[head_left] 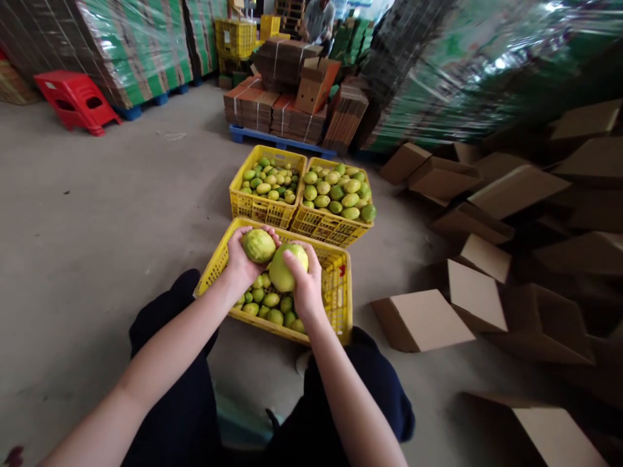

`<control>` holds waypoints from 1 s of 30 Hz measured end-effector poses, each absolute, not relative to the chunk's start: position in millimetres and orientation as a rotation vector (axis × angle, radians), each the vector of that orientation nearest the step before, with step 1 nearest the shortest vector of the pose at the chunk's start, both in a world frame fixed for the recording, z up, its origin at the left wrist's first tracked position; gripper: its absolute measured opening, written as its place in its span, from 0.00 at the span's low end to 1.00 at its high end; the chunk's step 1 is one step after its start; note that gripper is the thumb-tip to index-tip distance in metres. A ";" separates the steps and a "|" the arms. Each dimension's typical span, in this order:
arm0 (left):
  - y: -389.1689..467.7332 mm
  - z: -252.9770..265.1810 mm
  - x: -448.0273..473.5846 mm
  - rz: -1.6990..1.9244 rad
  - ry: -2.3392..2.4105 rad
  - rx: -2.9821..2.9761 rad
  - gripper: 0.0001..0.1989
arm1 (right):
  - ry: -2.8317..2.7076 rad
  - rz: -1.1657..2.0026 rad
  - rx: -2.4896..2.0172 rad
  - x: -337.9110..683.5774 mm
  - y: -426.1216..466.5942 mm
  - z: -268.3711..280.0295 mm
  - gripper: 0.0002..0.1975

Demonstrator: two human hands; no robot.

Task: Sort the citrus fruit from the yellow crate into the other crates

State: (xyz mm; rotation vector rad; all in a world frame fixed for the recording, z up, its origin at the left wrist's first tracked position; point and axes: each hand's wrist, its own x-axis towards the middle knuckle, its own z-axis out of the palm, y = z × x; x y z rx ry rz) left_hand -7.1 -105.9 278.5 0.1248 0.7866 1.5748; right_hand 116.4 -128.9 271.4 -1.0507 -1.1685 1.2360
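Note:
My left hand [242, 259] cradles a bumpy yellow-green lemon [259, 246], palm up. In my right hand [307, 279] is a larger, smoother yellow-green lemon [283, 267], with the thumb across its top. The two fruits are held side by side above a yellow plastic crate [343, 292] between my knees. Green and yellow lemons [271, 300] lie in that crate, mostly toward its left and middle; my hands hide part of them.
Two more yellow crates, a left one [263, 209] and a right one [328, 228], stand just beyond, full of lemons. Cardboard boxes [423, 318] litter the floor at right. Flattened cartons [253, 107] sit on a blue pallet [282, 141]. A red stool [78, 97] stands left. A person [318, 23] is behind.

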 end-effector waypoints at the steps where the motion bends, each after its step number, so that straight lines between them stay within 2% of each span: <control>1: -104.1 279.1 -7.3 1.510 0.746 -0.037 0.15 | -0.970 1.398 -1.043 114.3 -125.3 270.9 0.18; 4: -102.0 281.2 -6.6 1.452 0.717 -0.219 0.16 | -0.465 1.782 -1.017 113.9 -111.4 266.2 0.16; 6: -102.5 282.8 -5.4 1.458 0.740 -0.210 0.11 | -0.267 1.897 -0.994 116.9 -103.5 261.4 0.15; 9: -103.9 285.2 -5.0 1.434 0.729 -0.204 0.05 | -0.163 1.882 -0.926 118.9 -98.4 253.9 0.16; 14: -104.9 287.4 -5.7 1.236 0.725 -0.056 0.14 | -0.166 1.826 -0.868 113.0 -101.4 251.7 0.16; 19: -104.6 288.8 -3.9 1.415 0.738 0.163 0.15 | -0.244 1.816 -0.752 117.3 -105.2 266.8 0.15; 25: -105.6 291.5 -8.8 1.316 0.723 0.214 0.21 | -0.385 1.813 -0.753 125.1 -108.2 273.9 0.25; 30: -104.5 287.7 -5.3 1.317 0.694 0.119 0.20 | -0.284 1.807 -0.785 122.8 -105.7 270.4 0.28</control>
